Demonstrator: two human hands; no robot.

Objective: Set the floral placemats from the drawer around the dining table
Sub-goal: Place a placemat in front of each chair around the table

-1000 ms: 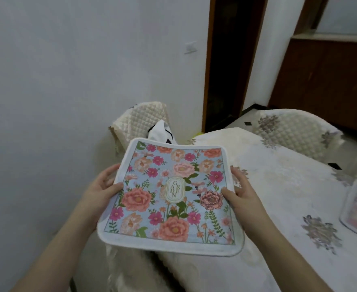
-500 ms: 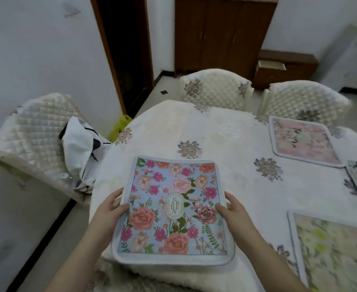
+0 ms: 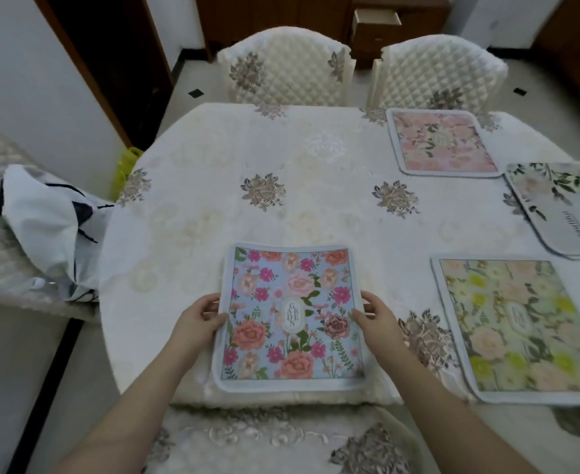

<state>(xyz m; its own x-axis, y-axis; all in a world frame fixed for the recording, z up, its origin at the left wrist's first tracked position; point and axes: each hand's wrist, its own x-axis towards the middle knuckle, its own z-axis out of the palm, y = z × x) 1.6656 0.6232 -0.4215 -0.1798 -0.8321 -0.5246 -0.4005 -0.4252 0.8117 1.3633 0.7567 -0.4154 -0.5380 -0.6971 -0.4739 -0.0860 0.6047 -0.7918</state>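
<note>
Both hands keep a grip on the blue placemat (image 3: 290,318), left hand (image 3: 201,319) at its nine o'clock edge, right hand (image 3: 375,318) at three, likely squaring it to the table (image 3: 213,165) edge. Three more placemats lie toward two o'clock.

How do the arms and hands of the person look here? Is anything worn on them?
Both forearms are bare, with no sleeve in view. The left hand and the right hand wear no gloves; no ring, watch or bracelet is visible.
</note>
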